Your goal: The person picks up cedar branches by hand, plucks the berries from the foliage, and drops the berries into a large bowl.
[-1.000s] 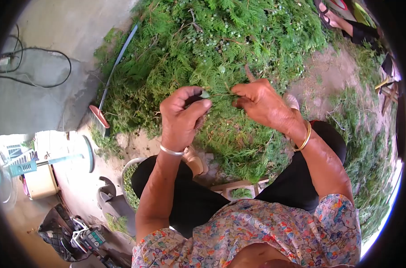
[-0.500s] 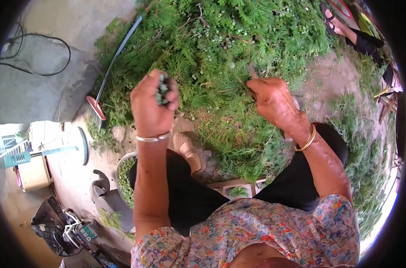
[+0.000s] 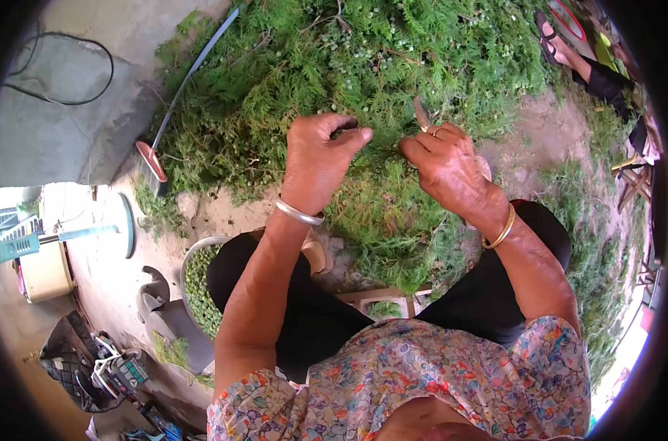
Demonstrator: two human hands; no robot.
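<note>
My left hand [image 3: 323, 158], with a silver bangle at the wrist, has its fingers curled and thumb close to them. Green cones showed in its palm a moment earlier; its back hides them now. Just to the right, my right hand [image 3: 445, 165], wearing a gold bangle, is closed on an evergreen sprig [image 3: 386, 152] that points toward my left fingertips. A thin brown curved piece [image 3: 420, 114] sticks up past its knuckles. Both hands are above a big heap of cut evergreen branches [image 3: 297, 81] dotted with small pale-green cones.
By my left knee stands a round container of green cones [image 3: 200, 287]. A broom [image 3: 154, 165] leans against the heap, near a teal fan [image 3: 124, 224] and a black cable [image 3: 109, 84]. Another person's sandalled foot [image 3: 548, 40] is at the upper right. Loose greenery [image 3: 569, 198] covers ground on the right.
My left hand has moved right, turning inward toward my right hand, so the cones in its palm no longer show. My right hand stays nearly in place, still closed.
</note>
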